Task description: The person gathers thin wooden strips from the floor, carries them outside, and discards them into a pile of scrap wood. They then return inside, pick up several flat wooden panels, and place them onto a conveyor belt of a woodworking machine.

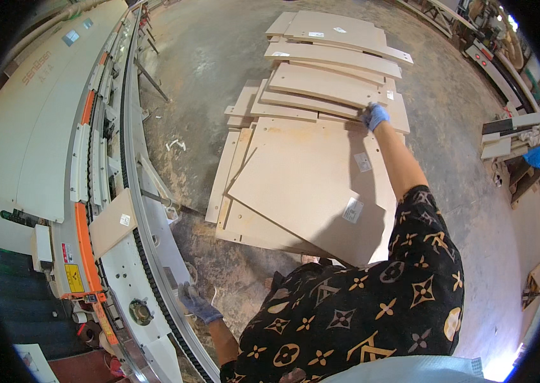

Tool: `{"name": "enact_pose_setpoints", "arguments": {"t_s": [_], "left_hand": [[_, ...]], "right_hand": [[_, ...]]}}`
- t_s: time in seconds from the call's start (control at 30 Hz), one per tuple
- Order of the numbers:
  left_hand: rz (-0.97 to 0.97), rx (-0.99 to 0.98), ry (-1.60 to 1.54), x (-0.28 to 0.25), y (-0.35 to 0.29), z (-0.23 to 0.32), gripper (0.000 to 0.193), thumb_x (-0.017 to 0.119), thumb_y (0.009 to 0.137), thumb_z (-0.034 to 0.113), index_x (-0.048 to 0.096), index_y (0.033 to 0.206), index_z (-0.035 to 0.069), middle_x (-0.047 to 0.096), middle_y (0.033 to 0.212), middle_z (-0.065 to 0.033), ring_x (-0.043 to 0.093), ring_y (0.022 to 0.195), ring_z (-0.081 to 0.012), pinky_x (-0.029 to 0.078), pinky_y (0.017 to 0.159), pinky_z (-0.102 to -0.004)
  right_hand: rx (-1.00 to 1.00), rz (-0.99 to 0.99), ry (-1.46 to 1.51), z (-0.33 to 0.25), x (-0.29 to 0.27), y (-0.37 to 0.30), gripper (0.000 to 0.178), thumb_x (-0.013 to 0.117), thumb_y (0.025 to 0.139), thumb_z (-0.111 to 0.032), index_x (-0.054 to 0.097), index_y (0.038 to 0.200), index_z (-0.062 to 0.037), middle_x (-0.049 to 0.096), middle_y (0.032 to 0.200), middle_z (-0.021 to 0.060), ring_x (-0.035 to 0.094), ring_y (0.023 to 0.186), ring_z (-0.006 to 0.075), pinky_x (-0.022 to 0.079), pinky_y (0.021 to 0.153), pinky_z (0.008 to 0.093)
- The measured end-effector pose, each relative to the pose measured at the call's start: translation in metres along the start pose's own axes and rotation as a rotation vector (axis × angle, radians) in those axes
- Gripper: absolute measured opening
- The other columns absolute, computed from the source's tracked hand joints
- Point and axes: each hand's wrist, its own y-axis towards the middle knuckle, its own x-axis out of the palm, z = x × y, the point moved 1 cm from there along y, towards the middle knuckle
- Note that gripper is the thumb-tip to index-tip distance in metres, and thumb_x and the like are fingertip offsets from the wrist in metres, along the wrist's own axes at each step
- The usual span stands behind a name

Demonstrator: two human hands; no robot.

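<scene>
My right hand (375,116), in a bluish glove, reaches out over the stack and closes on the right end of a narrow beige wooden board (321,84). Its fingertips are partly hidden at the board's edge. Below that arm lies a large wooden panel (302,172) with white labels, turned askew on the pile. My left hand (198,305), also gloved, is low by the outer rail of the machine (165,268). Its fingers look stretched out, with nothing seen in them. A small labelled board (113,223) rests across the machine's track.
The long white machine (34,121) with orange strips runs along my left. Wooden boards (340,29) with drilled holes and labels pile up ahead. Offcuts and a blue cloth (535,156) sit on a stand at right. White scraps (176,145) lie on the concrete floor.
</scene>
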Motion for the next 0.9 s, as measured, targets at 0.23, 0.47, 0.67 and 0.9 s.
{"name": "enact_pose_setpoints", "arguments": {"t_s": [0.23,0.47,0.67,0.9], "left_hand": [[-0.21,0.054,-0.054,0.052,0.018,0.002,0.033,0.052,0.09,0.015,0.045,0.121,0.006,0.051,0.118,-0.0089,0.052,0.104,-0.0187,0.046,0.084,-0.0311],[-0.215,0.086,-0.001,0.055,0.017,-0.003,0.037,0.054,0.089,0.019,0.045,0.123,0.005,0.052,0.115,-0.0086,0.052,0.102,-0.0177,0.046,0.08,-0.0272],[-0.355,0.163,-0.131,0.094,0.0,-0.024,0.032,0.054,0.087,0.013,0.05,0.118,0.003,0.053,0.11,-0.0082,0.051,0.102,-0.0185,0.043,0.086,-0.0309],[-0.857,0.329,0.114,0.14,-0.09,0.023,0.03,0.054,0.083,0.005,0.051,0.113,0.001,0.053,0.104,-0.009,0.052,0.093,-0.0165,0.042,0.082,-0.0274]], "right_hand": [[0.187,-0.218,0.02,0.069,0.007,-0.185,0.014,0.054,0.085,-0.02,0.054,0.073,-0.013,0.049,0.057,0.0011,0.049,0.05,0.0155,0.052,0.059,0.0337],[-0.065,-0.506,-1.314,-0.017,-0.029,-0.275,0.034,0.067,0.08,-0.03,0.062,0.1,-0.0023,0.065,0.089,0.0106,0.063,0.076,0.0165,0.053,0.071,0.0285],[-0.634,-0.295,-1.614,-0.063,0.001,-0.181,0.092,0.073,0.064,-0.054,0.038,0.133,-0.0059,0.049,0.127,0.0189,0.047,0.116,0.0359,0.04,0.097,0.0362],[-0.6,-0.526,-1.816,-0.035,-0.016,-0.148,0.109,0.076,0.055,-0.056,0.028,0.138,-0.0033,0.047,0.126,0.0256,0.045,0.119,0.0377,0.035,0.101,0.039]]}}
